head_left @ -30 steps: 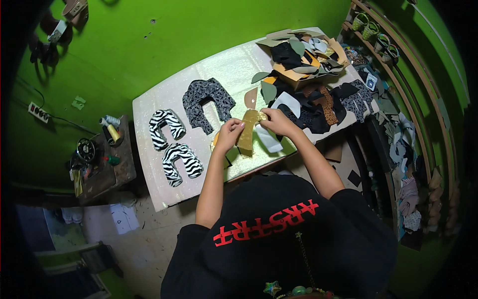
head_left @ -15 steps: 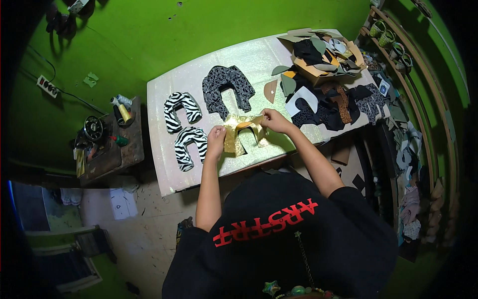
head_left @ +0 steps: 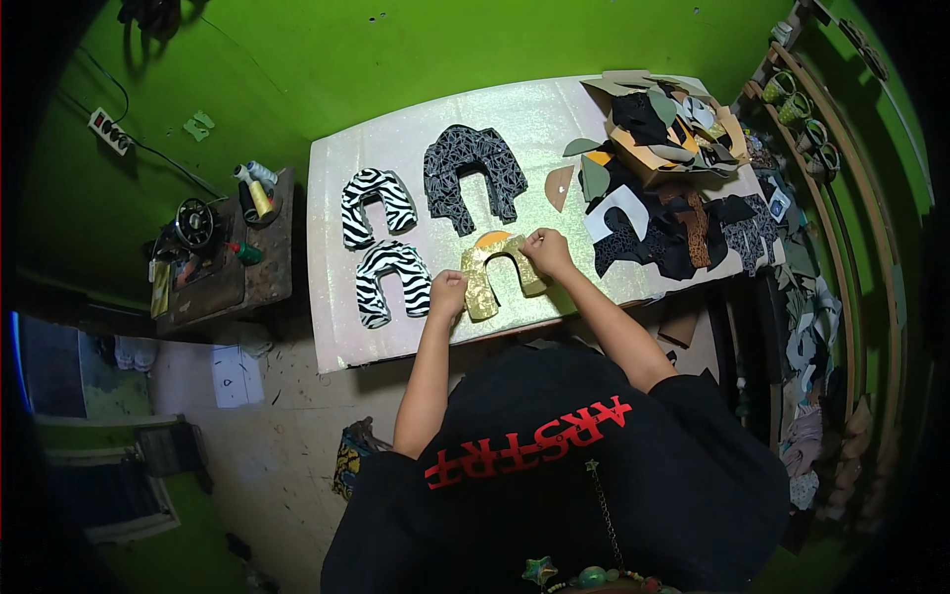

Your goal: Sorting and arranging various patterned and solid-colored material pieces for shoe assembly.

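Note:
A shiny gold arch-shaped piece of material [head_left: 479,287] is held just over the near part of the table, its opening facing me. Pinched fingers of my left hand [head_left: 449,295] grip the outer edge of its left leg. At its upper right edge, my right hand [head_left: 547,253] pinches it too. Behind the top of the arch a bit of orange material [head_left: 492,239] shows. To the left lie two stacks of zebra-striped arch pieces, a far stack [head_left: 372,179] and a near stack [head_left: 393,253]. Beyond the gold piece is a larger pile of grey-and-black patterned arch pieces [head_left: 471,147].
An open cardboard box [head_left: 656,170] heaped with scraps stands at the far right of the table [head_left: 332,287]. Dark, white and brown offcuts [head_left: 683,233] spread before it. Left of the table stands a sewing machine [head_left: 194,226] with thread cones [head_left: 259,198]. Sandals [head_left: 779,87] hang on a rack at right.
The gold piece was creased with raised flaps and now looks flatter, its arch outline plainer. Both hands stay on its edges. More orange shows behind its top. The whole view has shifted slightly.

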A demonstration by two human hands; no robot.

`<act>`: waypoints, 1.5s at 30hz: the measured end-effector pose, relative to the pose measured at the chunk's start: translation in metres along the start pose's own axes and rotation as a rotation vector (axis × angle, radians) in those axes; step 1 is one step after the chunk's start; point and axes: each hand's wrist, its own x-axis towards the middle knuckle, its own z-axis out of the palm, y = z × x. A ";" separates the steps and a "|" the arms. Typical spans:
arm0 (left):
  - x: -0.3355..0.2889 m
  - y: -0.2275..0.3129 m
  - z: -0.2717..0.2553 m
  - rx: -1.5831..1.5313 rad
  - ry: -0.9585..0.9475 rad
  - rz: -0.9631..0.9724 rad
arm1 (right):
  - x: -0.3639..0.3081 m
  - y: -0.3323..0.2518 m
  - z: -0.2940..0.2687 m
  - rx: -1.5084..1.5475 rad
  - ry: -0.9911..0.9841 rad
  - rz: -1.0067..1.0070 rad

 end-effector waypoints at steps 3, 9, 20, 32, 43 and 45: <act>0.006 -0.005 0.005 0.079 0.079 0.043 | -0.002 0.002 0.005 -0.006 0.004 0.000; 0.002 -0.008 0.013 0.325 0.275 0.233 | -0.007 -0.006 -0.001 -0.263 -0.035 0.076; -0.030 0.039 0.039 0.721 0.424 0.186 | 0.000 -0.005 -0.016 -0.427 -0.135 -0.044; -0.002 0.069 0.113 0.642 0.127 0.652 | 0.103 0.024 -0.100 -0.213 0.194 -0.250; 0.016 0.089 0.181 0.849 -0.236 0.657 | 0.182 0.046 -0.136 -0.561 0.040 -0.102; 0.019 0.093 0.184 0.875 -0.237 0.631 | 0.187 0.048 -0.136 -0.609 0.044 -0.111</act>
